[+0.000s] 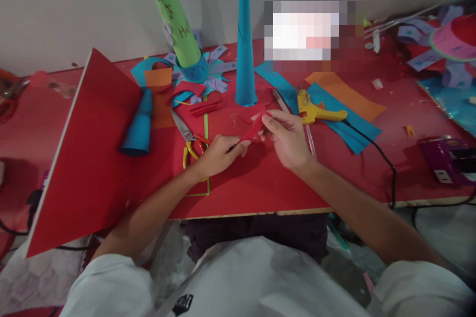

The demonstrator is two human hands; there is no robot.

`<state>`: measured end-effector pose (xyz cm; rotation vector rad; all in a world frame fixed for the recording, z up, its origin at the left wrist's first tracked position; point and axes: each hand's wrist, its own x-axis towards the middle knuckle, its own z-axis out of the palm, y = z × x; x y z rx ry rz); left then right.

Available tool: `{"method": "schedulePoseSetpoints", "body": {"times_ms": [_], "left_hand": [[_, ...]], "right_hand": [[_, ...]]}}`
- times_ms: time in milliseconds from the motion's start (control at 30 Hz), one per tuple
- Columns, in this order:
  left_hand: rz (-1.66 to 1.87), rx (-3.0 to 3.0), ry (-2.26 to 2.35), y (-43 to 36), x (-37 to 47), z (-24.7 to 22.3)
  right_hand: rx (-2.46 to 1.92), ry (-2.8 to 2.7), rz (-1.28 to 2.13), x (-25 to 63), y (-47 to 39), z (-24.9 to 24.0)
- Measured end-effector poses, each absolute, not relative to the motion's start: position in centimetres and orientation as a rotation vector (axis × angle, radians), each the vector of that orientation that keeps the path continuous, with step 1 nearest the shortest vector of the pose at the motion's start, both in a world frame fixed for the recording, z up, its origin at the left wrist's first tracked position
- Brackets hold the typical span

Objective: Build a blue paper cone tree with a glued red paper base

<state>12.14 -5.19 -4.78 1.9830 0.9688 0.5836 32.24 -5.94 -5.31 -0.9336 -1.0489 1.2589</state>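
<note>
A small folded red strip [253, 129] is stretched between my two hands over the red table. My left hand [223, 154] pinches its lower left end, and my right hand [288, 137] grips its upper right end. Just beyond them a tall blue paper cone [245, 54] stands upright. Scissors with yellow and red handles [188, 136] lie beside my left hand. A yellow glue gun [316, 112] rests on blue paper to the right of my right hand. Several red paper strips [206, 104] lie behind the scissors.
A red board [92, 158] stands tilted at the left, with a smaller blue cone [139, 129] against it. A green paper tube [176, 20] rises behind. Orange paper [347, 93] and a purple box [444, 161] are at the right; a black cord [375, 146] crosses the table.
</note>
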Motion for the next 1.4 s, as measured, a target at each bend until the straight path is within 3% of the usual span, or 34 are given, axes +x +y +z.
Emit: {"method": "schedulePoseSetpoints", "body": {"times_ms": [867,1133,1267,1400], "left_hand": [[0.546,2.003,0.949,-5.3,12.2,-4.7],[0.764,2.102,0.940,-5.0,12.0,-4.8],[0.791,2.111,1.005,-4.5,11.8,-5.4],[0.528,2.252,0.952,-4.0,11.5,-6.0]], "right_hand": [[-1.018,-1.096,1.061,32.4,-5.9,-5.1],[-1.081,-1.337,0.967,33.1,-6.4,-3.2],[-1.073,-1.358,0.627,36.5,-6.0,-1.2],[-1.364,-1.589,0.254,42.2,-4.9,-1.1]]}}
